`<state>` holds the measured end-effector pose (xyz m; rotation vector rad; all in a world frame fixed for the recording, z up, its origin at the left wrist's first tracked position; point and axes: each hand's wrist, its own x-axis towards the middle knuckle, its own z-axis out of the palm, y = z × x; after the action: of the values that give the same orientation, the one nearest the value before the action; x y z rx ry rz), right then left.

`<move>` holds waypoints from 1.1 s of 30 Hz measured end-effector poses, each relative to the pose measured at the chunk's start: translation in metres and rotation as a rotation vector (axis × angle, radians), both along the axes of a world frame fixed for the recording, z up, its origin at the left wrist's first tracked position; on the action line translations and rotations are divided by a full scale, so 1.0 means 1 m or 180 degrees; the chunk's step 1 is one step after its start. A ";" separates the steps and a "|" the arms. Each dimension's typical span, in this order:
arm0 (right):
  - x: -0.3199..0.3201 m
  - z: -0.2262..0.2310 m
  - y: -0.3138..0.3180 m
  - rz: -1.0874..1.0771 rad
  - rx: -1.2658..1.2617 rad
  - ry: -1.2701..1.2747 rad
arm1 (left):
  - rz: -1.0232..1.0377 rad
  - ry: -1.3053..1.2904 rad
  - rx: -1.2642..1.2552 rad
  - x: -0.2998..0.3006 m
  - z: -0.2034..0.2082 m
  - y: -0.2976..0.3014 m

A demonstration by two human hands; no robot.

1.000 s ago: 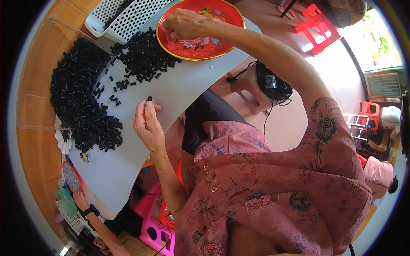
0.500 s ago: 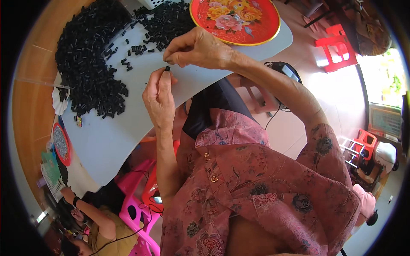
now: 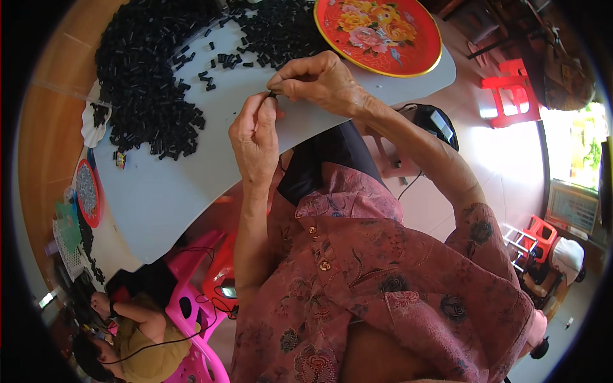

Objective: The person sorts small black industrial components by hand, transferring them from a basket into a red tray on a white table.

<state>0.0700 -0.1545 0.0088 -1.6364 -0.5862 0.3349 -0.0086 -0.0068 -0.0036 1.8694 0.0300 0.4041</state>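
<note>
My left hand (image 3: 255, 137) pinches a small black cylindrical piece (image 3: 272, 95) upright between thumb and fingers, above the near edge of the pale table (image 3: 163, 201). At the top of that piece, the thumb and fingertips of my right hand (image 3: 322, 83) are pressed together. Whatever the right fingers hold is hidden. Beyond the hands, a large heap of similar black pieces (image 3: 143, 83) covers the far left of the table, and a second heap (image 3: 281, 32) lies at the back. Several loose pieces (image 3: 230, 60) are scattered between the heaps.
A red flowered tray (image 3: 418, 38) with a gold rim sits at the back right. At the left stands a red dish (image 3: 96, 217) of small silvery bits. Another person (image 3: 143, 332) works at the lower left, beside a pink chair (image 3: 191, 319). Red stools (image 3: 511, 99) stand farther right.
My right fingertips have come down onto the black piece, which showed apart below them before. The table and heaps appear shifted slightly right and up in view.
</note>
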 end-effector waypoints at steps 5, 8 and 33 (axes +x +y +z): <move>-0.002 0.008 0.009 0.0052 0.0015 0.0036 | -0.0026 0.0115 -0.0328 -0.004 0.007 0.005; 0.003 0.022 0.027 -0.0018 -0.0284 -0.0040 | 0.0109 -0.0013 -0.0556 -0.009 0.009 0.009; 0.073 0.032 0.091 0.0422 -0.1096 -0.1998 | 0.0186 -0.0209 -0.0150 -0.017 -0.009 0.020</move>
<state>0.1434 -0.0631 0.0406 -2.0488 -1.1617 0.0037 -0.0260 0.0133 -0.0127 1.8108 0.0494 0.5008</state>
